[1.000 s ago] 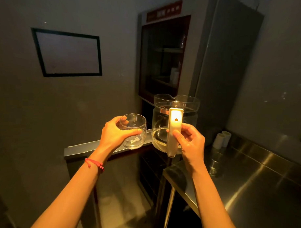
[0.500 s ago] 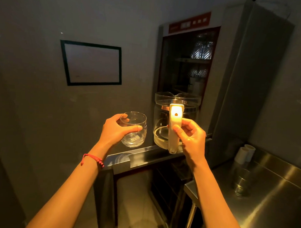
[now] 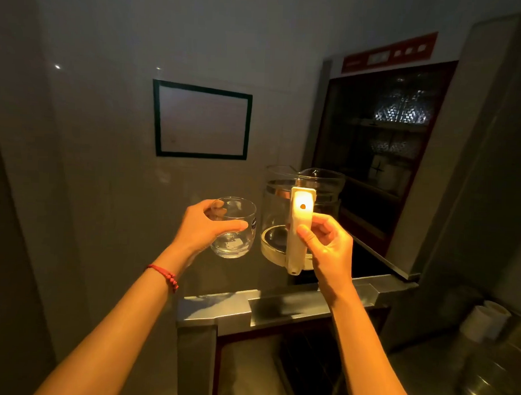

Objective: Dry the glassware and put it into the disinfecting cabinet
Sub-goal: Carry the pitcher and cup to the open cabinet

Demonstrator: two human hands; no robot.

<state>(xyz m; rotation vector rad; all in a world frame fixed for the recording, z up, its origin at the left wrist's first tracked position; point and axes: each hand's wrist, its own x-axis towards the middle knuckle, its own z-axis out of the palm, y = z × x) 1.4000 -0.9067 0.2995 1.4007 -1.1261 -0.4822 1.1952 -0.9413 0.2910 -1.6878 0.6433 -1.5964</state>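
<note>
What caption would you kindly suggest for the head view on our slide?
Left hand holds a glass tumbler, right hand a glass jug, before the disinfecting cabinet.

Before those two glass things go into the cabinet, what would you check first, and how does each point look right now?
1. Hold on the tumbler: the left hand wraps it, thumb across the front. Ok.
2. Hold on the glass jug: the right hand grips its white handle. Ok.
3. Tumbler and jug apart: a gap shows between them. Ok.
4. Glassware dry: the light is too dim to see drops. Cannot tell.
5. Cabinet open: its dark front may be glass or an open doorway. Cannot tell.
6. Free shelf space: patterned glassware already fills the upper shelf; lower shelves are too dark. Cannot tell.
</note>
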